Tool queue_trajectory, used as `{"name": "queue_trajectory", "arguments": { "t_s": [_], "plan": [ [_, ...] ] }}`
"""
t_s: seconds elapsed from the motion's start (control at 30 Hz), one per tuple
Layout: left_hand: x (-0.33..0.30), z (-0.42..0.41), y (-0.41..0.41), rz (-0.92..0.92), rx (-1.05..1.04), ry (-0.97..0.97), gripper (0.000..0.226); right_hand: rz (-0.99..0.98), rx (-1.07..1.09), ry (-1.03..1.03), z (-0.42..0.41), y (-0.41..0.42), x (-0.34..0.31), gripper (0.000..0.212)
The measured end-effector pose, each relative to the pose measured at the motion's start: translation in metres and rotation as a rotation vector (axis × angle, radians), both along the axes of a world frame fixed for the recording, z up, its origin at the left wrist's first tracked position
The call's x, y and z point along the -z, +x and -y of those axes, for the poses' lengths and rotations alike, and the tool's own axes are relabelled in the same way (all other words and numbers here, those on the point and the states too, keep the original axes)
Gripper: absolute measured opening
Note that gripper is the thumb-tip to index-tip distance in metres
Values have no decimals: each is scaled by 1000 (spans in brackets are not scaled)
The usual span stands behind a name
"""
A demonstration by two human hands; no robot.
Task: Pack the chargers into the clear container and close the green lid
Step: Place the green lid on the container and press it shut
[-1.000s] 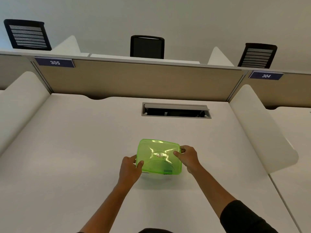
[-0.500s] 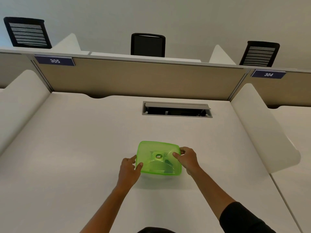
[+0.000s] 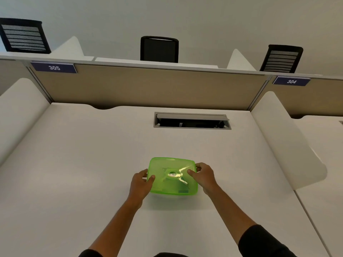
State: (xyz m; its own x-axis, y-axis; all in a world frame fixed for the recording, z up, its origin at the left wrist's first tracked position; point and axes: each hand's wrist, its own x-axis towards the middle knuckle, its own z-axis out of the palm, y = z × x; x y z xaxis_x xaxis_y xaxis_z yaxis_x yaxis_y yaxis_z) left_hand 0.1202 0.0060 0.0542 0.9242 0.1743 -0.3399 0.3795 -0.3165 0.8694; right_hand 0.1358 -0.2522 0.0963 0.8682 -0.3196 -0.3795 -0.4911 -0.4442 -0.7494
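The translucent green lid [image 3: 173,186] lies flat over the container in the middle of the white desk [image 3: 83,164]. The clear container beneath it is almost wholly hidden by the lid. My left hand [image 3: 140,183] grips the lid's left edge, thumb on top. My right hand [image 3: 204,176] grips the right edge, thumb resting on the lid near its round centre. Faint shapes show through the lid; no charger can be made out clearly.
A grey cable hatch [image 3: 192,121] stands open in the desk behind the container. White curved dividers [image 3: 289,143] flank the desk on both sides. A beige partition [image 3: 148,86] with number plates 305 and 304 closes the back. Black chairs [image 3: 159,49] stand beyond it.
The lid has settled from a forward tilt to lying level on the container. Both hands stay on its edges and have hardly shifted.
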Motion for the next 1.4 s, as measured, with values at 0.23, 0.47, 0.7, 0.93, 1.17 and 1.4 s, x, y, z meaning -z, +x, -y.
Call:
{"name": "queue_trajectory", "arguments": {
  "t_s": [0.23,0.47,0.7,0.93,1.17,1.4],
  "plan": [
    [-11,15,35,-7,-146,-137,43,30,189,107,-16,6,10,25],
    [-11,23,48,5,-215,-133,23,97,281,172,-24,3,22,36],
    [-11,21,56,-11,-152,39,32,134,316,147,-32,5,28,44],
    [-12,20,56,-29,-221,-41,27,113,296,109,-37,6,24,47],
    [-10,14,42,-48,-212,-146,19,78,270,218,-26,1,26,15],
    [7,-5,-6,-113,-202,-213,41,-86,206,438,15,-32,35,38]
  ]
}}
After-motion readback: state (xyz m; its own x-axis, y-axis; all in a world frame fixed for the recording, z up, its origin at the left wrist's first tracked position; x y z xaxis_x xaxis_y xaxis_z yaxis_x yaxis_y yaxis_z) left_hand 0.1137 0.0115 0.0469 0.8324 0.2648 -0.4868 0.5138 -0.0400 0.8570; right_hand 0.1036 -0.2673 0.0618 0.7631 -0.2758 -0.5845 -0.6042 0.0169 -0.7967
